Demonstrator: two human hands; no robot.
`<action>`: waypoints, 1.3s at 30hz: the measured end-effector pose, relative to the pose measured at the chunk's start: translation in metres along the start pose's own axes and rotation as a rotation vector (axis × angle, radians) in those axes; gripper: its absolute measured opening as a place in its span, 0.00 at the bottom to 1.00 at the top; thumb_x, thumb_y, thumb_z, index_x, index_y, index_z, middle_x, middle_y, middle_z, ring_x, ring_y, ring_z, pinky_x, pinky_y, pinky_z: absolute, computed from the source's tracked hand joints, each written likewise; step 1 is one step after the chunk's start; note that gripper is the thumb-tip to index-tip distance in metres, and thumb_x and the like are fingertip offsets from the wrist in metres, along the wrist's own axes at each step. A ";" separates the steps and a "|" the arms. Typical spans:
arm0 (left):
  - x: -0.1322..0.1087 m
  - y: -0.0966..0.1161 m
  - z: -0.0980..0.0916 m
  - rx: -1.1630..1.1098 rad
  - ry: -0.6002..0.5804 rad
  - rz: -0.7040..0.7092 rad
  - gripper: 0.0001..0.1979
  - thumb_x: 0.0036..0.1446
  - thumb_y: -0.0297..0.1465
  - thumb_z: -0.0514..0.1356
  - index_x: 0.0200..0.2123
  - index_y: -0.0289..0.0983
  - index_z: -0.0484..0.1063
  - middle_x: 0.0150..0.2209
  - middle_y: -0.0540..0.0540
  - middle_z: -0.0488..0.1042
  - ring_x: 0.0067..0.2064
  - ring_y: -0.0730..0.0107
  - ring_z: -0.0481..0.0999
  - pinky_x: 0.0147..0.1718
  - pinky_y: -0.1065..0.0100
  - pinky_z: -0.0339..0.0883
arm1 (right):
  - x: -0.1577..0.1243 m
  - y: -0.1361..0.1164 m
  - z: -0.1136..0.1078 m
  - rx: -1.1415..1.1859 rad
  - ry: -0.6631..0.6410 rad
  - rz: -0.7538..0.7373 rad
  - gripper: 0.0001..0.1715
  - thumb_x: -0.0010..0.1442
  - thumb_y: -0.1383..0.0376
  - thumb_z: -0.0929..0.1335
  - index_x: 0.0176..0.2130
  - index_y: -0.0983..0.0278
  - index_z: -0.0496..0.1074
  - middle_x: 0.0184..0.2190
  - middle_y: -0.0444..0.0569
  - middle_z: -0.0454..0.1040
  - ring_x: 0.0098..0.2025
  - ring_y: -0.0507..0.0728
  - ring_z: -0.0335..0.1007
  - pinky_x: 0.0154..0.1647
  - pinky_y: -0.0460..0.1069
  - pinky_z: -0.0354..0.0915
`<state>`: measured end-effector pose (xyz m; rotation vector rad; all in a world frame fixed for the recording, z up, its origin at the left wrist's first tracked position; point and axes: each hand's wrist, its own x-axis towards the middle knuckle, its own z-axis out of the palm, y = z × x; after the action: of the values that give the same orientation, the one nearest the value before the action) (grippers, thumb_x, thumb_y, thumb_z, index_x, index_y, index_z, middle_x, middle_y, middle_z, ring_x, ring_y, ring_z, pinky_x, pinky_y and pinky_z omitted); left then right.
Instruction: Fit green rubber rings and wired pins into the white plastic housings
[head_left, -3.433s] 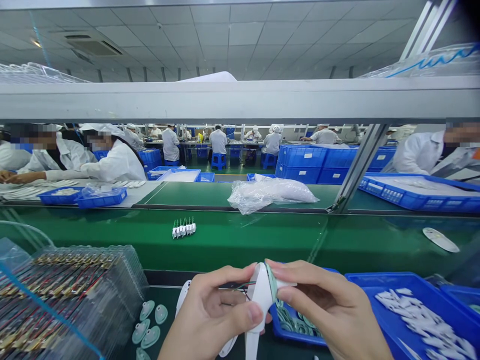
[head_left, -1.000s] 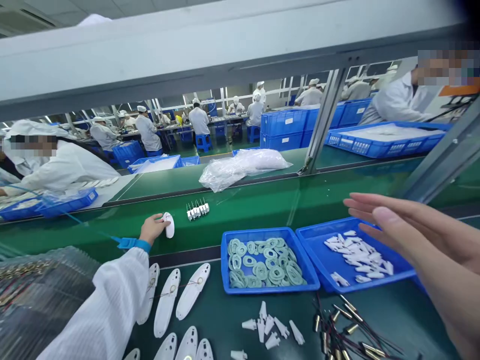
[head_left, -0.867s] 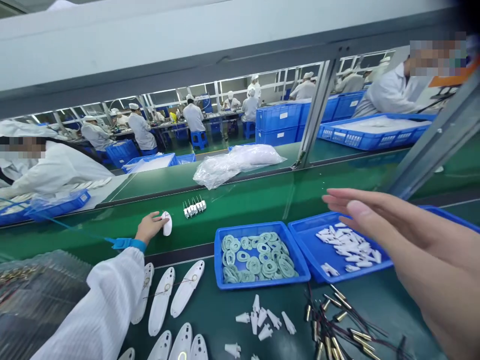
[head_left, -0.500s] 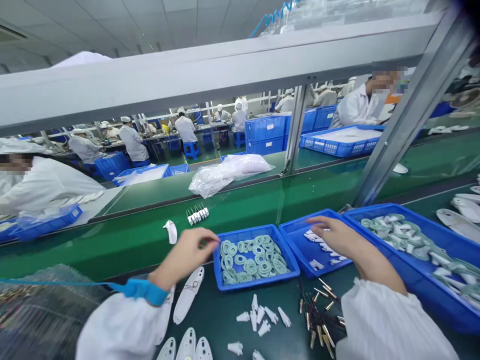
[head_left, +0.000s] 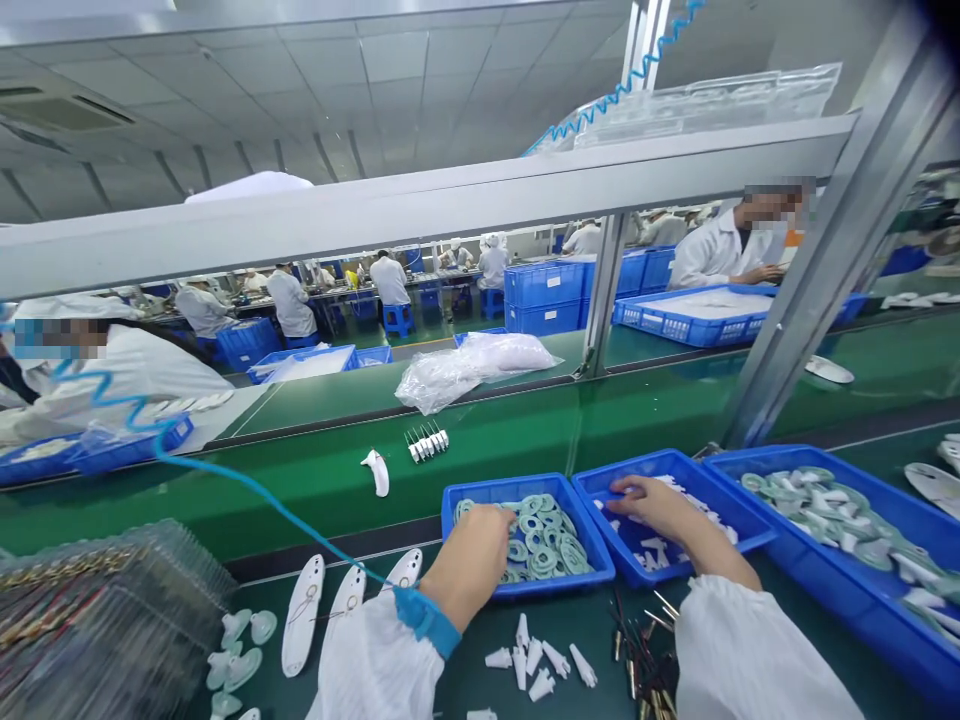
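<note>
The dark green bench [head_left: 450, 650] runs beneath a green conveyor belt [head_left: 337, 500] in a long factory hall, with stacked blue crates [head_left: 544, 300] and rows of workers in white beyond.

The left hand [head_left: 472, 555], a blue wrist strap [head_left: 425, 620] around its wrist, curves down onto pale green rings [head_left: 540, 548] at the left end of a blue tray [head_left: 510, 485]. The right hand [head_left: 652, 510] reaches, fingers together and low, onto small white plastic pieces [head_left: 652, 548] in the next blue tray [head_left: 750, 530], just beside the first. Whether either hand holds a piece, I cannot tell.

Both trays lie flat, their long sides running across the view. The rings are flat, matte, and heaped loosely. Long white plastic shells [head_left: 303, 615] lie on the bench at left, pointing away from the person, near a bunch of wires with brass ends [head_left: 637, 650].
</note>
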<state>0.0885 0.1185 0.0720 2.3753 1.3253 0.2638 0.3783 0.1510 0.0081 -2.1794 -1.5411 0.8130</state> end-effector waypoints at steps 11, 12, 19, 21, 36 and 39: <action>-0.091 0.025 -0.057 -0.904 0.473 -0.318 0.12 0.51 0.43 0.70 0.34 0.42 0.83 0.38 0.43 0.84 0.40 0.57 0.83 0.40 0.68 0.79 | -0.012 -0.036 0.003 0.120 0.058 -0.049 0.16 0.69 0.61 0.70 0.54 0.64 0.72 0.52 0.51 0.75 0.46 0.59 0.77 0.45 0.56 0.75; -0.092 0.023 -0.060 -0.963 0.525 -0.345 0.14 0.48 0.43 0.71 0.35 0.43 0.83 0.38 0.43 0.84 0.41 0.56 0.83 0.39 0.68 0.79 | -0.018 -0.039 -0.006 0.128 0.092 -0.056 0.15 0.69 0.60 0.70 0.53 0.64 0.73 0.50 0.51 0.76 0.44 0.58 0.77 0.44 0.56 0.75; -0.084 0.004 -0.064 -1.229 0.634 -0.356 0.23 0.42 0.45 0.75 0.41 0.39 0.86 0.41 0.40 0.87 0.45 0.53 0.85 0.44 0.65 0.80 | -0.118 -0.125 -0.039 0.223 0.214 -0.390 0.24 0.67 0.46 0.66 0.51 0.57 0.77 0.44 0.49 0.81 0.44 0.61 0.79 0.44 0.51 0.74; -0.082 0.001 -0.062 -1.287 0.662 -0.300 0.23 0.42 0.45 0.75 0.40 0.38 0.86 0.39 0.40 0.87 0.44 0.53 0.85 0.43 0.66 0.80 | -0.150 -0.161 -0.023 0.331 0.130 -0.600 0.21 0.65 0.49 0.69 0.50 0.56 0.81 0.47 0.51 0.81 0.48 0.63 0.78 0.46 0.51 0.74; -0.085 0.002 -0.060 -1.435 0.823 -0.157 0.19 0.44 0.47 0.74 0.37 0.42 0.86 0.41 0.42 0.86 0.47 0.50 0.85 0.44 0.64 0.81 | -0.172 -0.217 0.029 0.477 0.214 -0.733 0.11 0.61 0.53 0.72 0.35 0.55 0.83 0.34 0.45 0.86 0.32 0.57 0.83 0.34 0.43 0.77; -0.084 0.001 -0.058 -1.368 0.855 -0.205 0.19 0.46 0.47 0.73 0.37 0.41 0.86 0.41 0.41 0.87 0.45 0.49 0.86 0.45 0.61 0.82 | -0.177 -0.222 0.036 0.575 0.258 -0.683 0.14 0.62 0.51 0.71 0.33 0.55 0.83 0.30 0.44 0.85 0.27 0.56 0.81 0.32 0.43 0.77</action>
<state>0.0243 0.0615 0.1274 0.9275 1.0312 1.6094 0.1489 0.0609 0.1541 -1.1827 -1.5224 0.6060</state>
